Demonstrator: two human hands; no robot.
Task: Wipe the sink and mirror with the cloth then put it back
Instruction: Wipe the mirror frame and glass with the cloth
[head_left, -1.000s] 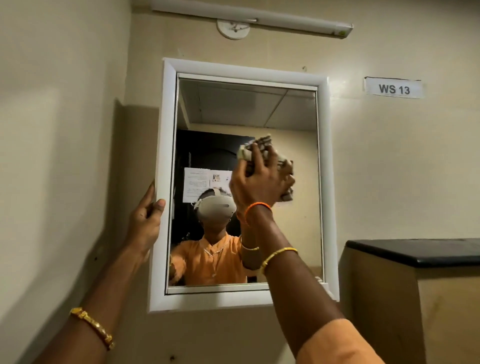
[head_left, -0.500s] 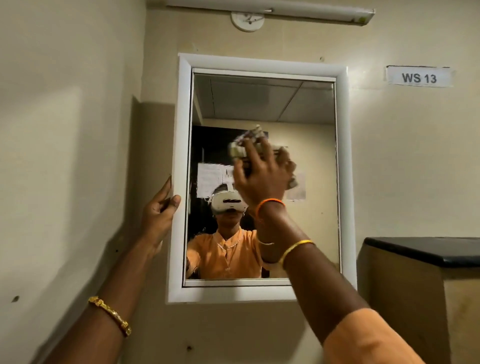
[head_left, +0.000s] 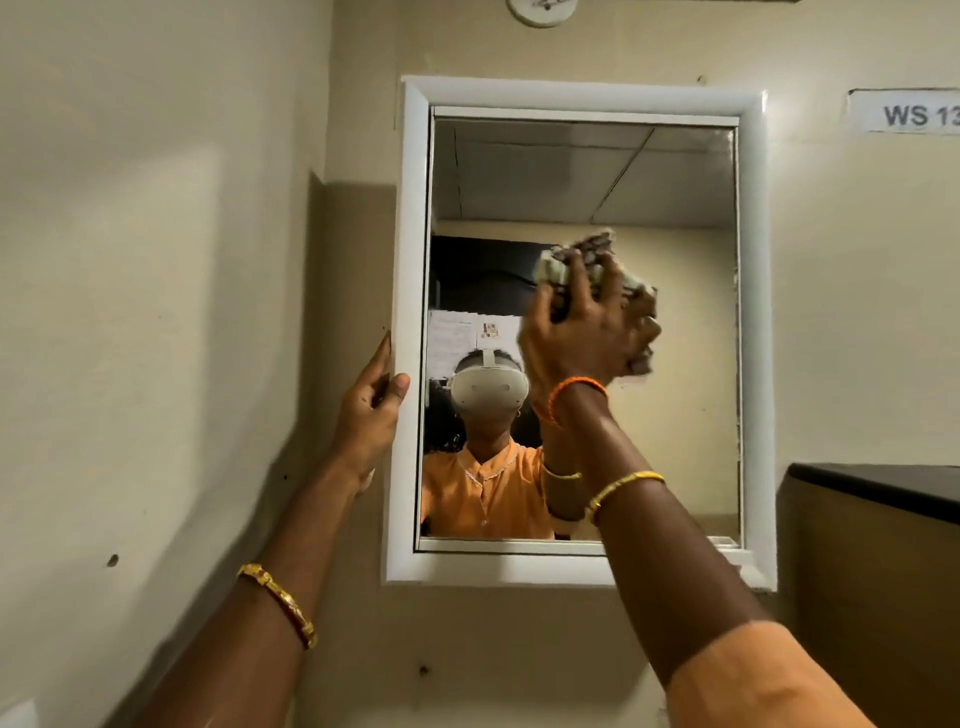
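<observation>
A mirror in a white frame hangs on the beige wall ahead. My right hand presses a crumpled, patterned cloth against the glass near its middle, fingers spread over the bundle. My left hand grips the frame's left edge at mid height, thumb on the front. The sink is out of view.
A dark-topped counter or cabinet stands at the right, just below mirror height. A sign reading "WS 13" is on the wall at upper right. A side wall runs close on the left. A round fitting sits above the mirror.
My right hand has slid the cloth a little to the right across the glass. The view has shifted, so the mirror sits further right. My left hand stays on the frame.
</observation>
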